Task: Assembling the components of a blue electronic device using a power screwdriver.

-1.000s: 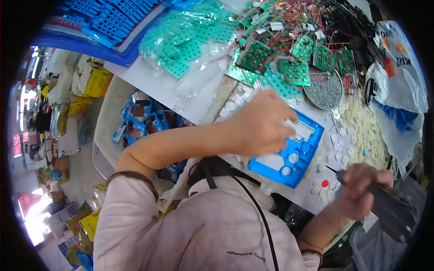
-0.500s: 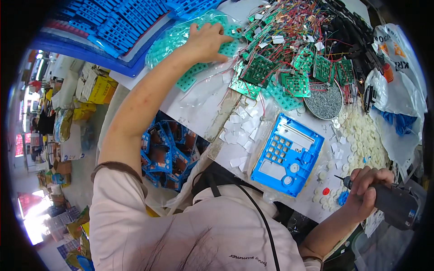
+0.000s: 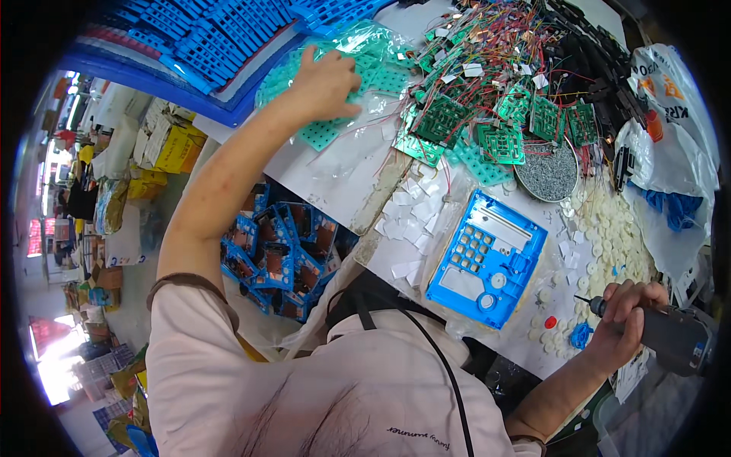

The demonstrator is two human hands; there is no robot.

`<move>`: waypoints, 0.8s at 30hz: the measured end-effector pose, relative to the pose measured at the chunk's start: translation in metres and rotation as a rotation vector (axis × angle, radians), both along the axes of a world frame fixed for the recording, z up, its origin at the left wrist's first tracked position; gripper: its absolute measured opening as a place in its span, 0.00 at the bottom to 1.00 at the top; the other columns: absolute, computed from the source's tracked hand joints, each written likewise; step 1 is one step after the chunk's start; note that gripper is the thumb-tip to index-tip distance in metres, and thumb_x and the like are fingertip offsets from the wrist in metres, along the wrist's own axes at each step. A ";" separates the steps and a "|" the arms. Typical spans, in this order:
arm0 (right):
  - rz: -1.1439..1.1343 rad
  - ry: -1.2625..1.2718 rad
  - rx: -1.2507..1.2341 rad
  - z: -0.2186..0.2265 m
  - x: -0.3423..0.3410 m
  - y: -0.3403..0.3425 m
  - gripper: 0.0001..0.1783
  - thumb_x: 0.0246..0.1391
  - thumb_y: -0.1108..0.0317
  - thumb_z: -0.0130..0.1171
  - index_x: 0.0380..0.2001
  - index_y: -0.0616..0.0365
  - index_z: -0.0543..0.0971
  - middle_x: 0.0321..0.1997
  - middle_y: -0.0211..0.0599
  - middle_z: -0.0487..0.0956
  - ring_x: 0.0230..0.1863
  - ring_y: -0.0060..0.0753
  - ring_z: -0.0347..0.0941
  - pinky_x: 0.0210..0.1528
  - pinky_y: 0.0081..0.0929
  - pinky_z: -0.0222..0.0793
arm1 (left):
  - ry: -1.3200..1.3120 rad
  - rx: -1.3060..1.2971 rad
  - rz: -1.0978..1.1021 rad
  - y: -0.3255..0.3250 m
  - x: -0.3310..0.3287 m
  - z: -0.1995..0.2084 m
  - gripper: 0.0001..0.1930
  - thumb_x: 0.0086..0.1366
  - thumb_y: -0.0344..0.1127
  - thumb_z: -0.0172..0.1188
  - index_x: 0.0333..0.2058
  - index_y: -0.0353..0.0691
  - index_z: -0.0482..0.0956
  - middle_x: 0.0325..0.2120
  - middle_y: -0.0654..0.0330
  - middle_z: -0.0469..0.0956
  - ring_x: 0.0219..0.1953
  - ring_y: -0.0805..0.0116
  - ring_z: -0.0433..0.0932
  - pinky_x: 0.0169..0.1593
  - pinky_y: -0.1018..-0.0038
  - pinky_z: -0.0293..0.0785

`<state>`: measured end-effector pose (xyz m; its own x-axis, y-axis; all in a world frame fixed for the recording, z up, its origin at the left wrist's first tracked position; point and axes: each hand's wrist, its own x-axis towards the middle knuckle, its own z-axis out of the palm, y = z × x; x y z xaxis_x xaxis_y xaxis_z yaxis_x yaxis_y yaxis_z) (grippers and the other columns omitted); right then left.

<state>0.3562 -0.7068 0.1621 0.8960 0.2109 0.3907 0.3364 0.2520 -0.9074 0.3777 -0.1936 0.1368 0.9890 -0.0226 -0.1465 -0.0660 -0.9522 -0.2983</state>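
Observation:
My left hand (image 3: pixel 326 87) is over a pile of green rubber keypads (image 3: pixel 282 80) in clear plastic at the far left of the table. Its fingers are apart, and I see nothing held in them. Whether the fingertips press on the pads I cannot tell. At the right, my right hand (image 3: pixel 620 324) is wrapped round a dark electric screwdriver (image 3: pixel 674 341), its thin bit pointing left. Between my hands, near the table's front edge, lies a blue plastic casing (image 3: pixel 499 263) with square key holes, a long slot and round openings.
Green circuit boards (image 3: pixel 499 143) with tangled wires heap up at the back. A round bowl of small screws (image 3: pixel 548 174) stands before them. White discs (image 3: pixel 601 259) and paper bits (image 3: pixel 407 221) lie around the casing. Blue casings (image 3: pixel 209 49) fill a tray; assembled units (image 3: pixel 285 259) sit below the table.
My left hand has moved left across the keypads, away from the circuit boards, and its fingers have drawn in a little. My right hand and the screwdriver have shifted slightly.

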 end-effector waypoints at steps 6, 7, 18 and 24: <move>0.070 -0.011 -0.019 0.001 0.008 0.013 0.24 0.60 0.60 0.62 0.53 0.60 0.70 0.25 0.29 0.67 0.26 0.25 0.64 0.37 0.33 0.66 | -0.177 -0.214 -0.326 0.031 -0.033 -0.014 0.15 0.50 0.29 0.69 0.38 0.45 0.80 0.48 0.62 0.76 0.55 0.55 0.73 0.62 0.48 0.63; -0.111 -0.076 -0.070 0.005 0.006 0.018 0.25 0.60 0.58 0.63 0.54 0.61 0.69 0.27 0.31 0.68 0.29 0.29 0.66 0.40 0.36 0.67 | -0.244 -0.319 -0.390 0.033 -0.035 -0.009 0.16 0.49 0.28 0.70 0.38 0.44 0.79 0.48 0.62 0.76 0.54 0.55 0.73 0.61 0.51 0.64; -0.017 -0.523 -0.547 0.007 -0.062 0.098 0.35 0.37 0.69 0.77 0.53 0.56 0.75 0.51 0.48 0.77 0.50 0.52 0.73 0.48 0.45 0.71 | -0.693 -0.937 -0.645 -0.123 -0.135 0.010 0.18 0.43 0.26 0.69 0.37 0.45 0.81 0.44 0.56 0.79 0.43 0.54 0.77 0.43 0.64 0.75; 0.138 -0.421 -0.363 -0.042 -0.053 0.132 0.34 0.33 0.74 0.74 0.50 0.54 0.75 0.52 0.45 0.78 0.46 0.50 0.74 0.46 0.37 0.71 | -0.687 -1.295 -0.696 -0.168 -0.146 -0.018 0.18 0.43 0.25 0.70 0.35 0.44 0.79 0.47 0.53 0.77 0.44 0.52 0.78 0.43 0.65 0.78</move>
<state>0.3027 -0.5751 0.1203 0.6333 0.5022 0.5889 0.6737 0.0168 -0.7388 0.2315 -0.3616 0.1191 0.6023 -0.2203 0.7673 -0.7685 -0.4199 0.4827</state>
